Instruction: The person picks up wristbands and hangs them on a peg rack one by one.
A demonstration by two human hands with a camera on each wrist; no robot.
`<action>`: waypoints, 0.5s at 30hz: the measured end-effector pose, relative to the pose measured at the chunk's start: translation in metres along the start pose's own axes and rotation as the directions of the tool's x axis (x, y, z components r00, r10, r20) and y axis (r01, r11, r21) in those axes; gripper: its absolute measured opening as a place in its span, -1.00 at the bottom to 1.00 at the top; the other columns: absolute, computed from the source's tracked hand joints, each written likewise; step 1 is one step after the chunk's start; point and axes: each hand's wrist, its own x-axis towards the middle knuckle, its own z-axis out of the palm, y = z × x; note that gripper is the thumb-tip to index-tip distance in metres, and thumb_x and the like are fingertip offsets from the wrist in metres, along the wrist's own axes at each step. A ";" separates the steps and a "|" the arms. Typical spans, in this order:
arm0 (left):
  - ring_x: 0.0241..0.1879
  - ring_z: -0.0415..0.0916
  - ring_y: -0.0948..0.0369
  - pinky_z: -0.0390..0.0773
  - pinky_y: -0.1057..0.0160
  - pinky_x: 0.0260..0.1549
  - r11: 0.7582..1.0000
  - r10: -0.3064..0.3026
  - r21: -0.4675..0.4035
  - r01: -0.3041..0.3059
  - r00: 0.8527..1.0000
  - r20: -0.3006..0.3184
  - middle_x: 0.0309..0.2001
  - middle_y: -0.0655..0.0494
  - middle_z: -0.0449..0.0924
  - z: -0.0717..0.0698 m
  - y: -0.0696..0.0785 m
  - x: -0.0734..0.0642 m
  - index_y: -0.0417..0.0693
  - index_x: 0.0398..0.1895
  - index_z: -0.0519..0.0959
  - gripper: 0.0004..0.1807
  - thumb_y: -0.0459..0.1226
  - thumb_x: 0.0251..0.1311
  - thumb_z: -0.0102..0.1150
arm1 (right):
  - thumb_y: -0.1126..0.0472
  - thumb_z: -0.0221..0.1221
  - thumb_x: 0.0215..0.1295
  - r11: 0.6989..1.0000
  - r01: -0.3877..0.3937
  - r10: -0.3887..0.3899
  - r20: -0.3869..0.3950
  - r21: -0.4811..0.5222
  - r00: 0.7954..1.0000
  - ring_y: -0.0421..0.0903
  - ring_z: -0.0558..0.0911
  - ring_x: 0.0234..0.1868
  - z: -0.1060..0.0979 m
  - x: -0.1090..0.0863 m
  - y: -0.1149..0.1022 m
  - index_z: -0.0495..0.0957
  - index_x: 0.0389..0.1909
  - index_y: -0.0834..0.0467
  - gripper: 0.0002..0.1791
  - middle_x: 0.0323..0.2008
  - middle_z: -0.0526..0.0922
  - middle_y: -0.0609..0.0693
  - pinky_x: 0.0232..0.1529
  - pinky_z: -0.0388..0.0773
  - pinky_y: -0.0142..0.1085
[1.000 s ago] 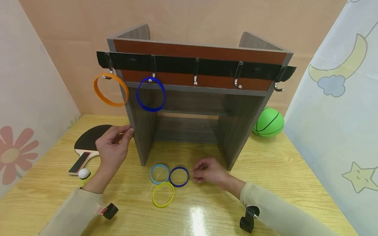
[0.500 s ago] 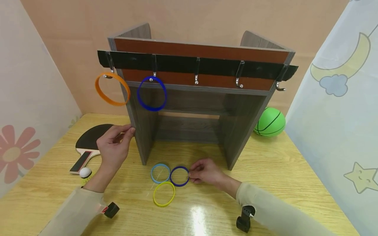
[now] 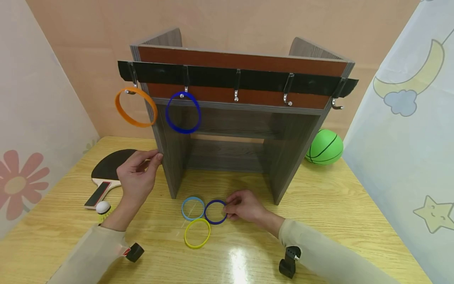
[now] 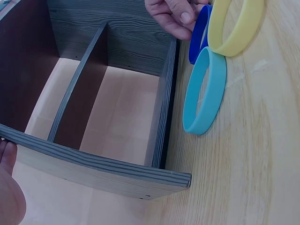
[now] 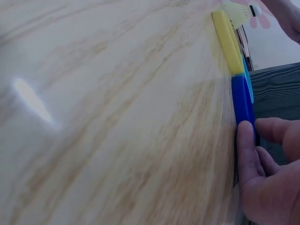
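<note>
In the head view, my left hand [image 3: 137, 173] pinches the front edge of the left side panel of a grey wooden shelf [image 3: 169, 173]. My right hand [image 3: 245, 206] is at the right side of a dark blue silicone wristband [image 5: 242, 98] on the table, its thumb and fingertips gripping the band's edge. Beside that band lie a light blue wristband [image 4: 216, 93] and a yellow wristband [image 4: 248, 30], close together. On the shelf's front, an orange wristband [image 3: 141, 125] hangs from the leftmost hook and another blue wristband [image 3: 183, 131] from the second.
A black strip [image 3: 213, 74] with several metal hooks crosses the shelf's top front. On the left lie a table tennis paddle [image 3: 111, 165] and a shuttlecock [image 3: 103, 208]. A green ball [image 3: 324, 147] stands at the right, behind the shelf's side panel.
My right hand has moved left from just beside the dark blue wristband onto its right edge. My left hand keeps its hold on the shelf panel.
</note>
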 end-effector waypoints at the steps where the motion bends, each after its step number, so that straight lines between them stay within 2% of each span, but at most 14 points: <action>1: -0.43 0.59 0.27 0.61 0.42 -0.36 1.000 0.000 0.000 0.000 1.000 -0.001 -0.47 -0.27 0.58 0.000 0.000 0.000 -0.56 -0.43 0.61 -0.93 -0.66 -0.04 0.25 | 0.43 0.27 0.12 1.000 0.002 -0.002 -0.001 -0.006 1.000 -0.02 0.65 -0.48 0.000 0.000 0.000 0.47 -0.16 0.47 -0.71 -0.43 0.60 0.16 -0.39 0.67 -0.20; 9: -0.43 0.59 0.26 0.62 0.41 -0.36 1.000 -0.003 -0.009 0.003 1.000 -0.005 -0.47 -0.28 0.58 0.000 0.000 0.000 -0.56 -0.43 0.61 -0.93 -0.64 -0.03 0.27 | 0.41 0.30 0.09 0.996 0.024 -0.026 -0.020 -0.082 0.999 -0.09 0.62 -0.59 0.003 0.003 0.000 0.53 -0.31 0.43 -0.81 -0.57 0.60 0.13 -0.52 0.65 -0.23; 15: -0.44 0.59 0.24 0.61 0.42 -0.36 1.000 -0.001 -0.016 0.001 1.000 -0.007 -0.47 -0.26 0.58 0.000 -0.001 -0.001 -0.56 -0.43 0.61 -0.93 -0.67 -0.04 0.25 | 0.43 0.25 0.09 0.988 0.009 -0.016 -0.044 -0.153 0.999 -0.10 0.60 -0.65 0.006 0.004 -0.003 0.54 -0.40 0.39 -0.91 -0.64 0.59 0.11 -0.59 0.64 -0.25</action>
